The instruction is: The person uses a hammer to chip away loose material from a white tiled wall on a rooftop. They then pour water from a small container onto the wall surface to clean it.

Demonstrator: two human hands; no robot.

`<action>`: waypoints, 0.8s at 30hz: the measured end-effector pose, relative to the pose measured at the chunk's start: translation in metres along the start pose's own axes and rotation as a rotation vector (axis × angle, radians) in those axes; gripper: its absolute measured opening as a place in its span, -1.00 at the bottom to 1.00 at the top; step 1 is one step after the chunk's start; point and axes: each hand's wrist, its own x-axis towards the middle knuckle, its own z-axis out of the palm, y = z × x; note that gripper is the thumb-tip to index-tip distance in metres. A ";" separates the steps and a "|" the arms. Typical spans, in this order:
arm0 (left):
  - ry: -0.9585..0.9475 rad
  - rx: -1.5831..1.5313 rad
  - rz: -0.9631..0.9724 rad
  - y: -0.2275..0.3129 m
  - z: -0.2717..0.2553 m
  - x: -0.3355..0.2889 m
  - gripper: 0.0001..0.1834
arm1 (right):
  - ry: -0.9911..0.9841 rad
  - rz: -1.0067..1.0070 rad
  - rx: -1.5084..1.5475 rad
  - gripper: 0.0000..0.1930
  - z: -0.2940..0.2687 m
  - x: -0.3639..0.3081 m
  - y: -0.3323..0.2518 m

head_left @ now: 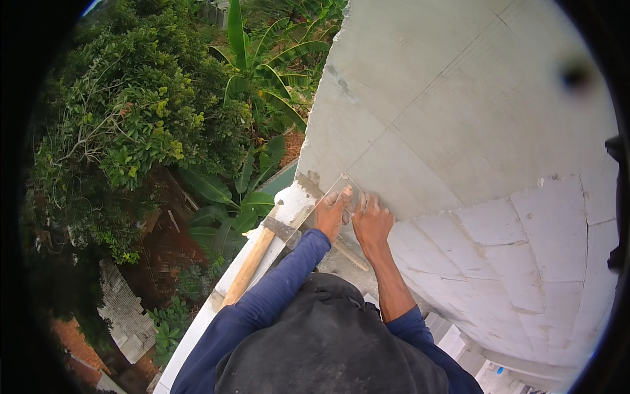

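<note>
Both my hands are raised close together against a grey plastered wall [420, 144]. A thin string [352, 183] runs from a small point on the wall down to my right hand [372, 220], whose fingers are curled closed on it. Another thin line slants from that same point down past my left hand [330, 215]. My left fingers are pinched together; what is between them is too small to make out. To the left of my left forearm, a hammer [251, 262] with a pale wooden handle and a dark metal head rests on the white wall ledge.
The narrow white ledge [190, 338] runs along my left, with a drop beyond it to trees [131, 111], banana plants [246, 177] and a roof sheet [126, 312]. A wooden stick [351, 255] lies below my hands. Bare light blockwork [499, 262] stands at the right.
</note>
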 end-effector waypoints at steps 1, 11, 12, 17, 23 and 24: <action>-0.015 0.090 0.074 0.002 0.001 -0.016 -0.64 | 0.001 -0.006 0.015 -0.80 0.000 0.000 0.002; 0.561 1.477 0.836 0.061 0.007 -0.060 -0.71 | -0.047 0.068 0.087 -0.83 -0.008 0.000 0.008; 0.498 1.480 0.635 0.065 0.006 -0.051 -0.70 | -0.050 0.075 0.096 -0.83 -0.008 0.001 0.008; 0.450 1.181 0.340 0.067 0.004 -0.014 -0.67 | -0.054 0.105 0.114 -0.84 -0.009 0.003 0.009; 0.260 0.988 0.334 0.074 -0.006 0.010 -0.67 | 0.014 0.069 0.159 -0.82 -0.014 0.005 0.009; 0.252 0.990 0.318 0.075 -0.007 0.011 -0.66 | -0.003 0.074 0.152 -0.82 -0.015 0.005 0.009</action>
